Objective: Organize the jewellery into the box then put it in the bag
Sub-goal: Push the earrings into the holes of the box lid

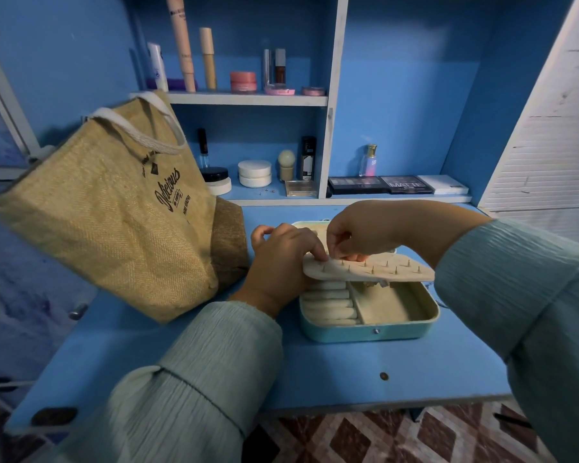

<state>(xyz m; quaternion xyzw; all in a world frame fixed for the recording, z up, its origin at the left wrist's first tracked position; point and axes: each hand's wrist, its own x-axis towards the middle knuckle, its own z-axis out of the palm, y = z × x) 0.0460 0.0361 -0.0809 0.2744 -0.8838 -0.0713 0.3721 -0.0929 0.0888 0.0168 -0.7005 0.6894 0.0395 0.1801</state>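
Resting on the blue desk (315, 369), right of centre, the open jewellery box (368, 324) holds a cream earring panel (368, 270) raised above its tray. Left hand (281, 262): grip pinches the panel's left end. Right hand (355, 233): grip narrow, fingertips pinched at the panel's far edge; the item held cannot be told. Burlap bag (114, 212) stands to the left, near the box. Cosmetics line the far shelf (248, 99).
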